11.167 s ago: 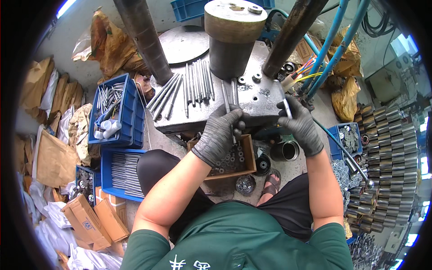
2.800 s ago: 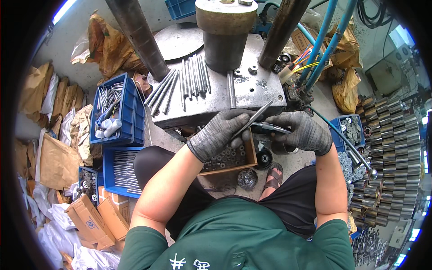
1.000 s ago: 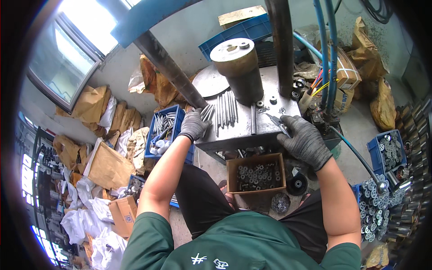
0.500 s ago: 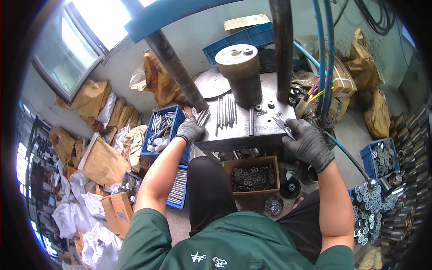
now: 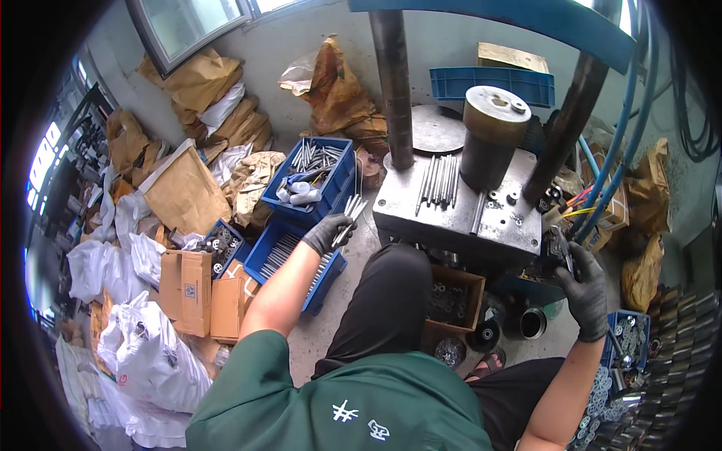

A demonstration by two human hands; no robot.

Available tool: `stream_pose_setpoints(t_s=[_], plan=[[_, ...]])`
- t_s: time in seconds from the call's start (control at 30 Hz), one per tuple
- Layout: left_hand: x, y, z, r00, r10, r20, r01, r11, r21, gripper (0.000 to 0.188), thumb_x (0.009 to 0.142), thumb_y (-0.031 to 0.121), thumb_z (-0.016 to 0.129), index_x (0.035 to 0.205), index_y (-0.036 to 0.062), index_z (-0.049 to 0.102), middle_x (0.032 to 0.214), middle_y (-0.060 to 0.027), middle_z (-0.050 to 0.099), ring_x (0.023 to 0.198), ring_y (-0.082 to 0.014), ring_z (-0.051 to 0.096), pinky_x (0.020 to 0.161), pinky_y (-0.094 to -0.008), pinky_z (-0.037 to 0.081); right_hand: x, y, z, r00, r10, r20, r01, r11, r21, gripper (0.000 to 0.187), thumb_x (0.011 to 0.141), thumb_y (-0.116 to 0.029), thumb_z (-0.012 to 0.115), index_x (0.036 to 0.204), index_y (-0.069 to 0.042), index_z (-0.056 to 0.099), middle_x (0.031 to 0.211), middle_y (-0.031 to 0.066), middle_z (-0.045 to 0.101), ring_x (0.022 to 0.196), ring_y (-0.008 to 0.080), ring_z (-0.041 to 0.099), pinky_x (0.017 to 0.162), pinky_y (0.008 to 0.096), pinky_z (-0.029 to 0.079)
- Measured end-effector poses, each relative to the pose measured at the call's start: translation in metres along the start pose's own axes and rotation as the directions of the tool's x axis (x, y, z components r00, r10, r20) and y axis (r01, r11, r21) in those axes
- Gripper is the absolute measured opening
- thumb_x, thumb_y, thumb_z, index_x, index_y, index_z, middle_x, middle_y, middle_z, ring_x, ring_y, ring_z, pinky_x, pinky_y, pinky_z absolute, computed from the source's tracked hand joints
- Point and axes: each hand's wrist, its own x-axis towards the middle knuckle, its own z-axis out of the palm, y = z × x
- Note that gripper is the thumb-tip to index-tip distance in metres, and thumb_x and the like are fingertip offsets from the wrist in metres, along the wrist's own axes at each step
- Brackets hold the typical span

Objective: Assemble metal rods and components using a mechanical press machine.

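My left hand (image 5: 328, 234), in a grey glove, is closed around a small bundle of metal rods (image 5: 352, 210). It hovers above the lower blue crate (image 5: 325, 289), where more rods lie lined up. Beyond the press table's right edge, my gloved right hand (image 5: 587, 292) is closed on pliers (image 5: 567, 254), partly lost against the dark background. On the press table (image 5: 402, 197) lies a row of rods (image 5: 439, 183). A single rod (image 5: 477, 214) rests apart, near the thick steel cylinder (image 5: 485, 154) and some small round parts (image 5: 513, 198).
An upper blue crate (image 5: 347, 171) holds loose rods and white pieces. Press columns (image 5: 391, 90) and a blue crossbeam (image 5: 511, 16) frame the table. A cardboard box (image 5: 476, 301) of round parts sits below. Bags and cartons (image 5: 186, 289) crowd the left; blue hoses (image 5: 628, 113) hang right.
The view has turned left. My left hand has lifted the rods off the table's left edge and carried them over the lower crate. My right hand has drawn away from the tabletop with the pliers.
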Motion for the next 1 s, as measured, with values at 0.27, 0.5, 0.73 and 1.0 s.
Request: stream_pose_setpoints(t_s=[0.27,0.5,0.73,1.0], plan=[[0.0,0.026,0.072,0.936,0.351,-0.009,-0.284,0.742,-0.607,0.023,0.096,0.009,0.065,0.118,0.0065,0.062,0.096,-0.0048,0.068,0.084,-0.0181,0.068,0.076,-0.0335,0.059,-0.012,0.039,-0.018,0.985,0.128,0.113,-0.157,0.941,0.3,0.055,0.09,-0.013,0.075,0.138,0.003,0.053,0.123,0.0088,0.063,0.111,0.0163,0.059,0.099,0.0313,0.048],[0.054,0.081,0.164,0.617,0.764,-0.189,-0.759,0.641,0.115,0.032,0.087,0.001,0.073,0.113,0.0067,0.055,0.098,-0.0034,0.064,0.088,-0.0145,0.063,0.078,-0.0306,0.054,-0.023,0.105,-0.01,0.963,0.233,0.133,-0.247,0.964,0.1,0.052,0.088,-0.007,0.074,0.135,0.001,0.054,0.117,0.0065,0.064,0.106,0.0152,0.059,0.094,0.0306,0.049],[0.144,0.038,0.147,0.47,0.871,-0.141,-0.824,0.49,0.284,0.048,0.084,0.011,0.075,0.126,0.0052,0.053,0.104,-0.0087,0.068,0.093,-0.0185,0.064,0.086,-0.0349,0.052,-0.009,0.111,0.006,0.956,0.263,0.127,-0.279,0.951,0.13,0.049,0.088,-0.01,0.075,0.133,0.001,0.057,0.111,0.0037,0.063,0.094,0.012,0.055,0.082,0.0273,0.046],[0.104,0.043,0.185,0.371,0.927,-0.059,-0.697,0.32,0.641,0.043,0.088,0.017,0.073,0.124,0.004,0.054,0.099,-0.0186,0.066,0.095,-0.0327,0.067,0.084,-0.0416,0.053,-0.017,0.144,-0.017,0.915,0.357,0.187,-0.369,0.929,0.034,0.05,0.089,-0.007,0.071,0.136,0.003,0.055,0.127,0.0096,0.062,0.114,0.017,0.057,0.098,0.0303,0.045]])
